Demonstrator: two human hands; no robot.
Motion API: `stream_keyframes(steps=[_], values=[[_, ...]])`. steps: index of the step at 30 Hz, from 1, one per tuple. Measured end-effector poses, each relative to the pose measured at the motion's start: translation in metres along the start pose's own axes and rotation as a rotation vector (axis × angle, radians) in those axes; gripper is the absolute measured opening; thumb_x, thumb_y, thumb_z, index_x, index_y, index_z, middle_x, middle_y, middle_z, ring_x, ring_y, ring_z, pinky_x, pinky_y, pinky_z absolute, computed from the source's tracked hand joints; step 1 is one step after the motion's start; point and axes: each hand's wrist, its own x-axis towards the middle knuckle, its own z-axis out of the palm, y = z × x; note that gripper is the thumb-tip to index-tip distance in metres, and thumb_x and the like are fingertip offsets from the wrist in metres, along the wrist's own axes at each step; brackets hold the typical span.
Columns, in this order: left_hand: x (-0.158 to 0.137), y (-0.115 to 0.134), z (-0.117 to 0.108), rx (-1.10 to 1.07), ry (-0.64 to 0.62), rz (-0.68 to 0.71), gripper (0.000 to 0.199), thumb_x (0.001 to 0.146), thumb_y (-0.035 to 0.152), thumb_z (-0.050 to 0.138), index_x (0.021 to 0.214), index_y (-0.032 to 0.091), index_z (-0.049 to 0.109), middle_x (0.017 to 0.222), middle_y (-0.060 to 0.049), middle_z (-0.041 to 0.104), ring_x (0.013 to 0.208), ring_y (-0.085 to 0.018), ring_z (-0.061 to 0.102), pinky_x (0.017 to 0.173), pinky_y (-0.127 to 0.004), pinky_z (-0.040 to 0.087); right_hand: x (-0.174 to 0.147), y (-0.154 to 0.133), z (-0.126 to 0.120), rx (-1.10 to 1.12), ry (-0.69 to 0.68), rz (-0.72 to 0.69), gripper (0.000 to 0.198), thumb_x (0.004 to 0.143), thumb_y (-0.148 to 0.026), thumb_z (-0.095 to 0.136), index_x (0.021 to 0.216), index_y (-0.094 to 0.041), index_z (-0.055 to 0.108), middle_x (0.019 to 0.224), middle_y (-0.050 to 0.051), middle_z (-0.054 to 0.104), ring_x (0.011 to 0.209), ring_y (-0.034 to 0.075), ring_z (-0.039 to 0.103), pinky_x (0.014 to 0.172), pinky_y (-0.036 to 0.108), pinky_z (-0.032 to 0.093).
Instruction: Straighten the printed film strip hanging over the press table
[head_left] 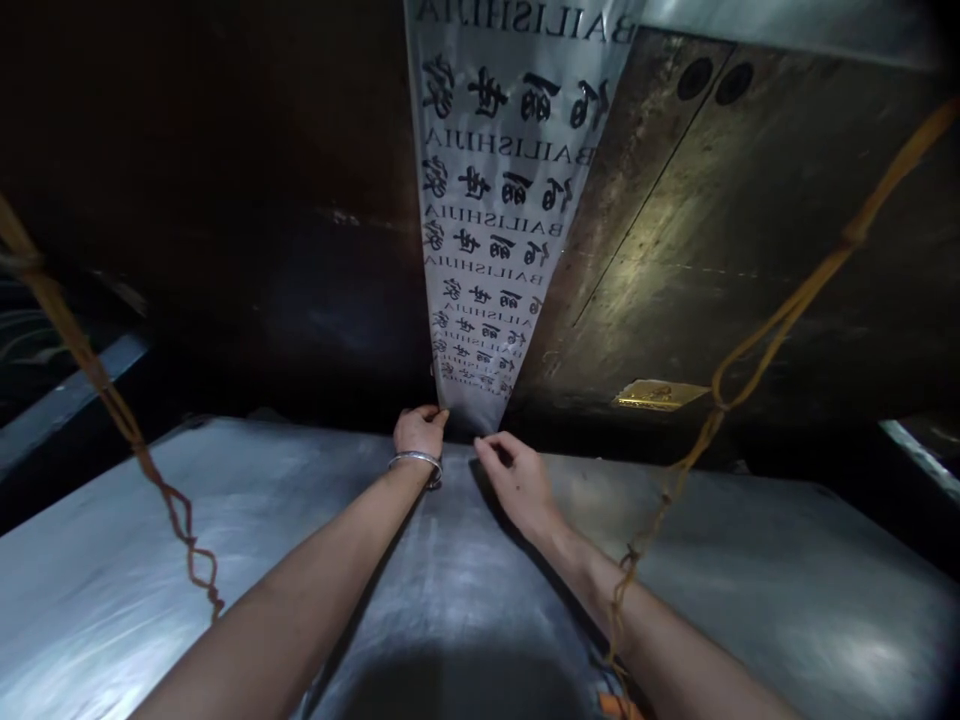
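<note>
A long whitish strip of printed plastic film (495, 240) hangs from the top middle, with dark mirrored letters and characters across it. It narrows toward its lower end, just above the far edge of a metal table (450, 580). My left hand (420, 432), with a silver bangle at the wrist, pinches the film's lower left corner. Opposite it, my right hand (517, 480) has thumb and forefinger pressed together at the film's lower right end. Whatever lies between those right fingertips is too small to see clearly.
Looped orange cords of rubber bands hang at left (127, 425) and right (780, 310), the right one crossing my forearm. Behind the film is a dark, worn metal panel (660, 220) with a gold label (660, 394). Something orange (619, 706) shows at the bottom edge.
</note>
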Motion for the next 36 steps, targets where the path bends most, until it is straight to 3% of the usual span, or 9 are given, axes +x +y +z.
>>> stream_keyframes(steps=[2,4,9,12,15,19,23,36], values=[[0.001,0.000,0.000,-0.008,0.002,0.004,0.018,0.085,0.025,0.066,0.097,0.012,0.069,0.106,-0.011,0.068,0.102,-0.022,0.063,0.095,-0.043,0.048,0.002,-0.005,0.010,0.151,-0.115,-0.050,0.028,0.089,-0.043,0.052,0.102,-0.024,0.069,0.093,-0.002,0.069,0.081,0.014,0.063,0.075,0.024,0.046],[0.001,-0.001,0.000,-0.026,0.000,0.008,0.016,0.085,0.025,0.066,0.094,0.012,0.069,0.103,-0.010,0.069,0.101,-0.022,0.063,0.095,-0.043,0.047,0.013,-0.007,0.019,0.287,-0.135,-0.058,0.032,0.088,-0.040,0.055,0.112,-0.023,0.066,0.107,0.001,0.068,0.096,0.015,0.063,0.088,0.026,0.047],[-0.002,-0.009,0.000,-0.125,0.066,-0.026,0.021,0.078,0.026,0.070,0.093,0.013,0.065,0.097,-0.010,0.069,0.099,-0.023,0.063,0.092,-0.041,0.048,0.048,-0.004,0.025,0.493,-0.029,0.068,0.033,0.082,-0.038,0.060,0.105,-0.015,0.067,0.112,0.006,0.067,0.107,0.018,0.061,0.100,0.028,0.044],[-0.009,-0.013,0.001,-0.220,0.105,-0.062,0.019,0.078,0.031,0.068,0.088,0.016,0.062,0.085,-0.007,0.068,0.089,-0.023,0.066,0.086,-0.038,0.050,0.055,0.000,0.024,0.509,-0.014,0.092,0.034,0.081,-0.039,0.061,0.105,-0.015,0.067,0.114,0.007,0.066,0.109,0.019,0.061,0.101,0.031,0.045],[-0.017,-0.009,0.006,-0.339,0.054,-0.048,0.013,0.080,0.028,0.066,0.084,0.016,0.062,0.077,-0.003,0.067,0.080,-0.020,0.067,0.080,-0.035,0.053,0.056,0.004,0.025,0.512,-0.010,0.092,0.036,0.079,-0.041,0.063,0.104,-0.016,0.068,0.114,0.007,0.066,0.109,0.020,0.060,0.101,0.033,0.045],[-0.022,0.011,0.012,-0.481,-0.041,0.000,0.012,0.083,0.016,0.062,0.094,0.013,0.064,0.093,-0.006,0.071,0.088,-0.017,0.067,0.085,-0.034,0.053,0.061,0.008,0.027,0.510,-0.013,0.099,0.032,0.079,-0.040,0.062,0.100,-0.016,0.069,0.110,0.007,0.068,0.108,0.020,0.060,0.098,0.033,0.046],[-0.018,0.028,0.013,-0.544,-0.055,0.002,0.019,0.084,0.009,0.060,0.102,0.011,0.063,0.106,-0.010,0.069,0.099,-0.018,0.065,0.093,-0.037,0.050,0.063,0.006,0.026,0.506,-0.012,0.107,0.027,0.079,-0.036,0.059,0.094,-0.016,0.069,0.105,0.005,0.069,0.105,0.019,0.061,0.098,0.031,0.046],[-0.017,0.025,0.009,-0.580,-0.017,-0.071,0.021,0.082,0.013,0.063,0.103,0.011,0.061,0.106,-0.011,0.068,0.098,-0.019,0.065,0.092,-0.037,0.051,0.058,0.011,0.017,0.506,0.013,0.157,0.033,0.074,-0.040,0.061,0.092,-0.014,0.069,0.099,0.005,0.070,0.099,0.019,0.062,0.095,0.031,0.045]])
